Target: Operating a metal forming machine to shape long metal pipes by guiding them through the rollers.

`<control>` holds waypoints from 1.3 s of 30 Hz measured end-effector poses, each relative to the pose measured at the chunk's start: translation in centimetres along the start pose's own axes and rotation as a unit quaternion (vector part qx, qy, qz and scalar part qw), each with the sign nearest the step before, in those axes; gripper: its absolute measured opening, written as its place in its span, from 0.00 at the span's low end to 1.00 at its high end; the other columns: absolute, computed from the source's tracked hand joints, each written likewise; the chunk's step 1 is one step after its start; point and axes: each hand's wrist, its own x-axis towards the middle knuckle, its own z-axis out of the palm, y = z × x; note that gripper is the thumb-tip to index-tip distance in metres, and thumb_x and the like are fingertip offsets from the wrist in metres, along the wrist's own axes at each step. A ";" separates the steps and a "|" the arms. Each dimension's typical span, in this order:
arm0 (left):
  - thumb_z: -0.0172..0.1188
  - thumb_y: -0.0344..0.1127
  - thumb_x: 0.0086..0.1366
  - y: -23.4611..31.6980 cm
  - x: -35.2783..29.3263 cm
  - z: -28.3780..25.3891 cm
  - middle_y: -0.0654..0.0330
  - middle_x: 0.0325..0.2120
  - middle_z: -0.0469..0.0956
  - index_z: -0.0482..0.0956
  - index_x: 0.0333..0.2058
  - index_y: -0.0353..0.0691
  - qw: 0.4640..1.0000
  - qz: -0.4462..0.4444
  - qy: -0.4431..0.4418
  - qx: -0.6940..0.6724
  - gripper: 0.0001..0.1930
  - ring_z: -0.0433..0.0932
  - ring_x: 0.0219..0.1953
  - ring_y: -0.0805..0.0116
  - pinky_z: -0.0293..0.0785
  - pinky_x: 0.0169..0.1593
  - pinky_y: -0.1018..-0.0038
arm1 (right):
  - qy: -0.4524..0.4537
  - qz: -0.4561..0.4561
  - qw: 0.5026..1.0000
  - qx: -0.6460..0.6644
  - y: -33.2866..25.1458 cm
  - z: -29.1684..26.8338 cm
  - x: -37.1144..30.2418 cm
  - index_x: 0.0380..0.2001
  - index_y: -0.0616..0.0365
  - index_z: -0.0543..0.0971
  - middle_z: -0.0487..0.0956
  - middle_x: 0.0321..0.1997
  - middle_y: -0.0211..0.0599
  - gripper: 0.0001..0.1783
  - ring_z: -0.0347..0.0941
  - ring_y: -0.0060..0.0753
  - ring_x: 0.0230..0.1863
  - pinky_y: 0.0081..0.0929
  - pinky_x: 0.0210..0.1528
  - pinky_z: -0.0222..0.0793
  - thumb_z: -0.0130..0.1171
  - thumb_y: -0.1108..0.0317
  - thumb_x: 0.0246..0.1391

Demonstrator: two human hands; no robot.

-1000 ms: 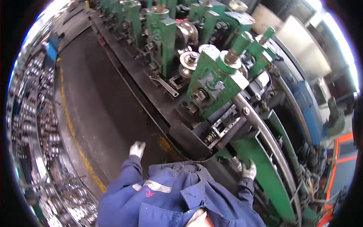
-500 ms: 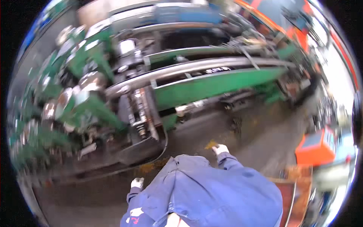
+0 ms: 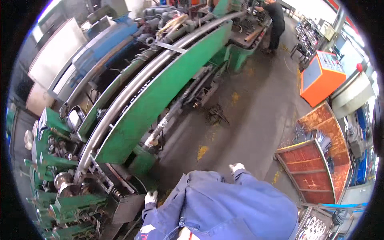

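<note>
- You have two hands in view: your left hand [image 3: 151, 197] and your right hand [image 3: 237, 167], well apart, each in front of one blue sleeve.
- Your left hand is too small to read; I cannot tell whether its fingers are spread or closed.
- Your right hand reads no better; I cannot tell its grip either.
- One grey plate [image 3: 129, 209] is just left of your left hand; whether they touch is unclear.
- Further left of that hand are several green roller stands [image 3: 78, 206], too crowded to count.
- Ahead of your left hand run one long green panel [image 3: 168, 94] and, beyond it, one shiny tube [image 3: 120, 90], with one flat bar [image 3: 170, 47] lying across.
- Ahead of your right hand is one dark tangle [image 3: 216, 115] on the floor, with at least two yellow marks [image 3: 202, 152] near it.
- Right of your right hand stand one rusty red bin [image 3: 306, 170] and, farther off, one orange cabinet [image 3: 323, 76].
- One co-worker [image 3: 277, 24] stands far ahead of both hands.
</note>
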 end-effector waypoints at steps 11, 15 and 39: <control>0.63 0.55 0.61 24.0 11.2 4.2 0.44 0.41 0.84 0.83 0.44 0.38 0.973 0.137 -0.112 0.146 0.25 0.83 0.46 0.48 0.77 0.52 0.61 | 0.029 0.079 0.937 0.340 -2.9 -8.6 2.3 0.42 0.66 0.81 0.81 0.26 0.34 0.15 0.74 0.25 0.21 0.25 0.23 0.69 0.63 0.62 0.63; 0.63 0.56 0.61 29.1 16.0 7.2 0.41 0.43 0.83 0.83 0.45 0.34 0.945 0.136 -0.209 0.214 0.28 0.82 0.49 0.47 0.77 0.53 0.61 | 0.036 0.135 0.926 0.351 1.1 -7.9 0.6 0.45 0.68 0.81 0.84 0.28 0.37 0.20 0.77 0.29 0.23 0.29 0.28 0.74 0.66 0.59 0.60; 0.60 0.57 0.61 63.7 35.6 21.4 0.41 0.43 0.82 0.84 0.47 0.41 0.859 0.304 -0.324 0.255 0.26 0.80 0.50 0.44 0.75 0.55 0.55 | 0.172 0.263 0.880 0.357 1.4 -22.3 14.9 0.34 0.60 0.81 0.77 0.20 0.33 0.11 0.71 0.28 0.16 0.29 0.18 0.64 0.59 0.62 0.63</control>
